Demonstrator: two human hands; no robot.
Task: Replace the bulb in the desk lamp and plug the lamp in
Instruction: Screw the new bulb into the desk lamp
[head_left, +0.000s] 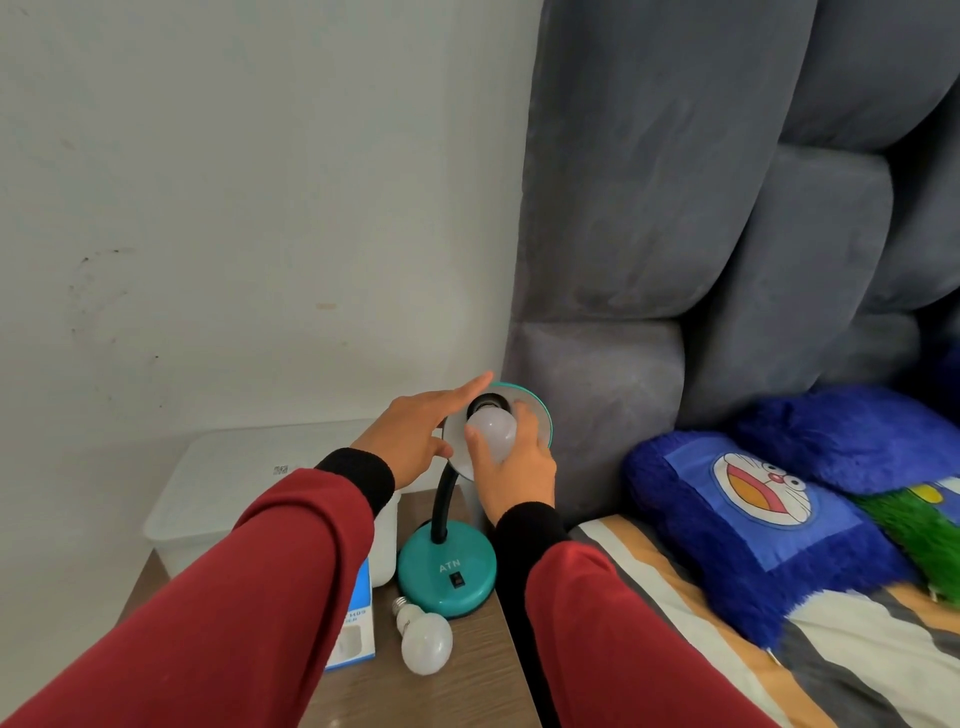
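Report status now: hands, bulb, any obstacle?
Left hand open, steadying lamp shade. Right hand gripping bulb at socket. Spare bulb on table; no obstacle.

A teal desk lamp with a round metal base marked ATN (447, 577) is standing upright on the wooden surface (467, 675), its black gooseneck (443, 499) rising to a tilted teal-rimmed shade (540, 415). A frosted white globe bulb (491, 430) is sitting at the shade's dark socket. Another frosted white bulb with a silver screw cap (426, 642) is lying on its side just in front of the base.
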